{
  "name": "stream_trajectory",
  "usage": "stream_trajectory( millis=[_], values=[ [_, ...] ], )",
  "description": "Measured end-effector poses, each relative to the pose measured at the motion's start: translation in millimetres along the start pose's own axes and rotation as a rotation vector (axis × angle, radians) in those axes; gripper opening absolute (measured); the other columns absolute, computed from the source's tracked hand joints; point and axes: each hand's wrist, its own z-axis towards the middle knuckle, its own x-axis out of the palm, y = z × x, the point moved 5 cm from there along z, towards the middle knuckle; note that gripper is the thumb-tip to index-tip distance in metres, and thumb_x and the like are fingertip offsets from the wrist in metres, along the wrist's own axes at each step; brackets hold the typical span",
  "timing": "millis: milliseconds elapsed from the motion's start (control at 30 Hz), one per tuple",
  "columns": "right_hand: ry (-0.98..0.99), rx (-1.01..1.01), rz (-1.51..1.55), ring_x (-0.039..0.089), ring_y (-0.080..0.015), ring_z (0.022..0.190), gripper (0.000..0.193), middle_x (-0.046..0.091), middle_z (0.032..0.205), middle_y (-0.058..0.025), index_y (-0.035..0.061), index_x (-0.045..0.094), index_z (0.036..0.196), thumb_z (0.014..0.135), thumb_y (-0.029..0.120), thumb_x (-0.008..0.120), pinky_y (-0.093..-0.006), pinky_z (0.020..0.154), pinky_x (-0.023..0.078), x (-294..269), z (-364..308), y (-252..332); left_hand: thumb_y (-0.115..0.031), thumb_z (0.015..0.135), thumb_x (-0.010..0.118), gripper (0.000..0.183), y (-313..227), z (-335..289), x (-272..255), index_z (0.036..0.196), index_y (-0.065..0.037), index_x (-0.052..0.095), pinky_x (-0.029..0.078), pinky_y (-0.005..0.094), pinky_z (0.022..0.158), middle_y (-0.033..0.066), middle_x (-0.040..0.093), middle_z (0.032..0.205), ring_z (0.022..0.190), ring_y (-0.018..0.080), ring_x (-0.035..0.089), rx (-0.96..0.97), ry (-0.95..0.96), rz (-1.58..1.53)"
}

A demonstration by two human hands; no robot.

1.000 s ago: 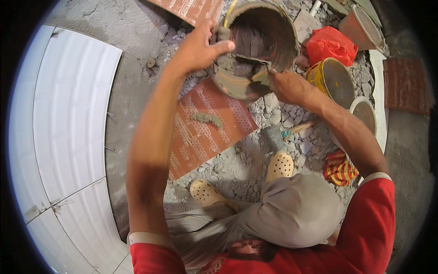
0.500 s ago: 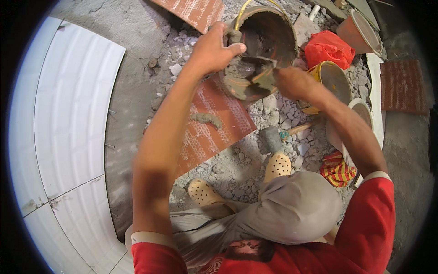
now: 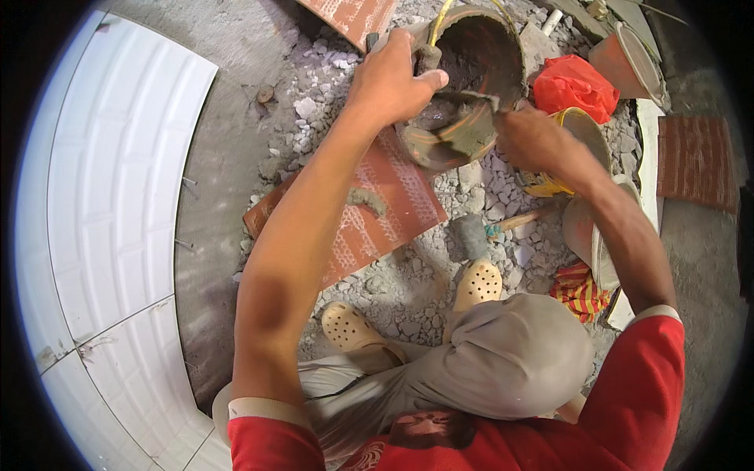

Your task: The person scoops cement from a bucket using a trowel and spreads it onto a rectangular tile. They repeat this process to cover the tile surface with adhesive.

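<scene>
We crouch on a rubble-strewn floor (image 3: 314, 118) beside a run of white tiles (image 3: 118, 196), our left hand (image 3: 389, 82) closed over the near rim of a rust-brown mortar bucket (image 3: 471, 78), thumb hooked inside; our right hand (image 3: 530, 137) is wrapped round the handle of a trowel (image 3: 471, 125), whose blade carries a lump of grey mortar just at the bucket's lip. The bucket tilts toward us, so the risk, as we judge it, is that the wet load slides off the blade onto the rubble, or the bucket tips further if our grip on the rim slackens; loose stones underfoot could also shift our sandalled feet. Inside the bucket we see dark grey mortar smeared on the walls; how much is left we cannot tell. Below it lies a reddish tile (image 3: 369, 212), face down, with a small dab of mortar; a rubber mallet (image 3: 471, 234) rests near it; a yellow bucket (image 3: 573, 149) stands behind our right hand, its contents hidden.
</scene>
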Motion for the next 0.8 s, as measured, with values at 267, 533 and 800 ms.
stream_trajectory(
  millis=[267,533,800],
  values=[
    [-0.275,0.08,-0.054,0.073,-0.0406,0.09,0.02,0.07,0.102,-0.0265,-0.0056,0.069,0.099,0.087,0.006,0.059,-0.0463,0.077,0.061,-15,34,-4,-0.035,0.086,0.078,0.062,-11,0,16,0.123,0.009,0.052,0.051,0.0503,0.099,0.032,0.07,0.11,0.108,0.047,0.068,0.02,0.002,-0.003],
    [-0.131,-0.26,-0.032,0.07,-0.0454,0.075,0.021,0.068,0.076,-0.0249,-0.0088,0.062,0.097,0.088,0.01,0.056,-0.0534,0.071,0.057,32,22,8,-0.036,0.085,0.079,0.065,-8,2,10,0.124,0.008,0.054,0.05,0.049,0.101,0.0304,0.069,0.115,0.114,0.0437,0.066,0.016,-0.012,-0.005],
    [-0.091,0.084,-0.119,0.071,-0.04,0.089,0.022,0.07,0.09,-0.0264,-0.0035,0.07,0.091,0.091,0.014,0.057,-0.0484,0.077,0.058,-22,26,-31,-0.038,0.083,0.08,0.062,0,1,8,0.123,0.005,0.057,0.052,0.0496,0.099,0.031,0.069,0.115,0.112,0.0454,0.067,0.021,0.007,-0.016]
  ],
)
